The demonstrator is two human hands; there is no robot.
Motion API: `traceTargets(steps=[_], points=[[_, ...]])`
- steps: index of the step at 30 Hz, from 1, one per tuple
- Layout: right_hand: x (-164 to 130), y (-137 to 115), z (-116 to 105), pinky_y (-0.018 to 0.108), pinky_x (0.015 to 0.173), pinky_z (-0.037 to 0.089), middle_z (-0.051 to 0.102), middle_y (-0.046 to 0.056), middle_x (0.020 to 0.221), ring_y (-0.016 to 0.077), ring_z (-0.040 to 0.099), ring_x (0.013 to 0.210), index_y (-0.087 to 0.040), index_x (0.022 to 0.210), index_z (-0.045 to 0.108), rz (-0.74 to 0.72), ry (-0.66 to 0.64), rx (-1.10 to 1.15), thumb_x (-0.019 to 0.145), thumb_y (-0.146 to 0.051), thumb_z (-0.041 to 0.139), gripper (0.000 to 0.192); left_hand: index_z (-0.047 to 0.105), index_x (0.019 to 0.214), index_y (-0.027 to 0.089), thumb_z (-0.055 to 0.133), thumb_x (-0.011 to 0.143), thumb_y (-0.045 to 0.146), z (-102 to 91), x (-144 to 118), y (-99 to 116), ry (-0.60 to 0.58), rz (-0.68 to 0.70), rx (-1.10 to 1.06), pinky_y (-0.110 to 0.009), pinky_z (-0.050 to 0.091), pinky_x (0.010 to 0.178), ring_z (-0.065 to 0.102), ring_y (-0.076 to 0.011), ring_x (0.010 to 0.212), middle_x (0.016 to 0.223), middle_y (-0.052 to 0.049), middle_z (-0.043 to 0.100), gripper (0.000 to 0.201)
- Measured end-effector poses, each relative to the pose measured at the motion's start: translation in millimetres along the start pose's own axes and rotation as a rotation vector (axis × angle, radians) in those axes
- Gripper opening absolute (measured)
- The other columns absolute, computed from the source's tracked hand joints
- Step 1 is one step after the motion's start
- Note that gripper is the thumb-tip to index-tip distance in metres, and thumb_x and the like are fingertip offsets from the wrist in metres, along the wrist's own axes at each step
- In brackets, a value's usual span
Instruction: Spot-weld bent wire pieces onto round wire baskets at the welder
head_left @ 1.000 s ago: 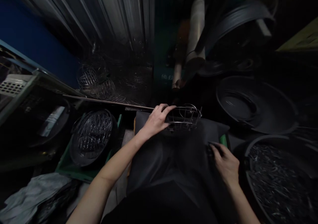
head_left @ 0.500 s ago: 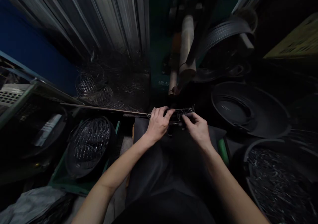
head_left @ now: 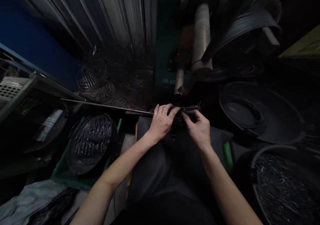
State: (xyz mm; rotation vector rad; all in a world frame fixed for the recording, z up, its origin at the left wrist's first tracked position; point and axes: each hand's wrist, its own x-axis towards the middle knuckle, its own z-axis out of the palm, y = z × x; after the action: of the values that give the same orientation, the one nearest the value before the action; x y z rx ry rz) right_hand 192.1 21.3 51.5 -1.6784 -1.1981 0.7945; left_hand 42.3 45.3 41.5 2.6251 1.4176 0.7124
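Observation:
Just below the press's round metal rods, my left hand is closed around the left part of a thin dark wire frame. Its thumb lies along the near side and its fingers curl over the far side. My right hand pinches at the near edge of this wire frame with thumb and forefinger, close beside the left thumb. Short wire ends stick up at the frame's right end. Much of the frame is hidden by the hands and the dimness. Beneath both hands a dark apron covers the lap.
The press rod hangs ahead. Left stand a black basin of bent wire pieces in a green crate and a heap of wire baskets. Right are a wide black basin, a tub of small metal pieces and a wire coil.
My right hand has drawn slightly closer to my left thumb, and the wire frame has tilted a little. The surroundings have shifted in view as my head turned.

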Motion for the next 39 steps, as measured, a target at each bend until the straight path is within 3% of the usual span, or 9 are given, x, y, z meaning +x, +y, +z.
traceTargets(steps=[16,39], points=[[9,3,12,0.027,0.067,0.045,0.065,0.003,0.078,0.0155,0.06,0.07,-0.018,0.085,0.061,-0.26,0.213,-0.161,0.085,-0.046,0.054,0.028,0.046,0.126,0.02,0.047,0.081,0.009,11.5,23,-12,0.12,0.039,-0.105,-0.049,0.034,0.108,0.051,-0.0227,0.114,0.12,-0.01,0.053,0.046],[29,1,20,0.025,0.066,0.045,0.065,0.004,0.079,0.015,0.059,0.07,-0.017,0.086,0.061,-0.379,0.254,-0.197,0.087,-0.042,0.053,0.026,0.045,0.126,0.018,0.047,0.084,0.012,18.2,41,-28,0.225,0.113,-0.055,-0.049,0.034,0.107,0.05,-0.0225,0.113,0.12,-0.01,0.052,0.043]])
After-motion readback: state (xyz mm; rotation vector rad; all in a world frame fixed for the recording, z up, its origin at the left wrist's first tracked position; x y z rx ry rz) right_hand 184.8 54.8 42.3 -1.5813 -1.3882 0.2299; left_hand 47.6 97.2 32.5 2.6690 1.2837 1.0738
